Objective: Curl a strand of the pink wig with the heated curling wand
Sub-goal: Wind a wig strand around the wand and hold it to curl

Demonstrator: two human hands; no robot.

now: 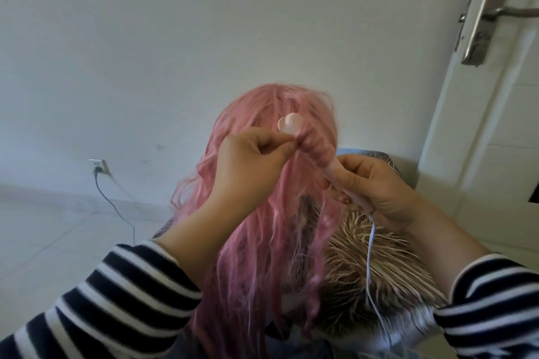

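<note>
Hands wind a strand of pink wig (262, 213) round the wand.

The left hand (250, 163), raised at centre, pinches the strand's end (294, 144) beside the curling wand (291, 122) tip. The right hand (376, 186), to the right, grips the wand's handle, white cord (370, 265) trailing near. No writing is readable.

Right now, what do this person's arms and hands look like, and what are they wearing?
Both arms are in long sleeves with broad horizontal stripes, dark navy or black alternating with white. The left sleeve and right sleeve end at the wrist. The left hand and right hand are bare: no gloves, and no rings, watch or bracelets are visible.
</note>
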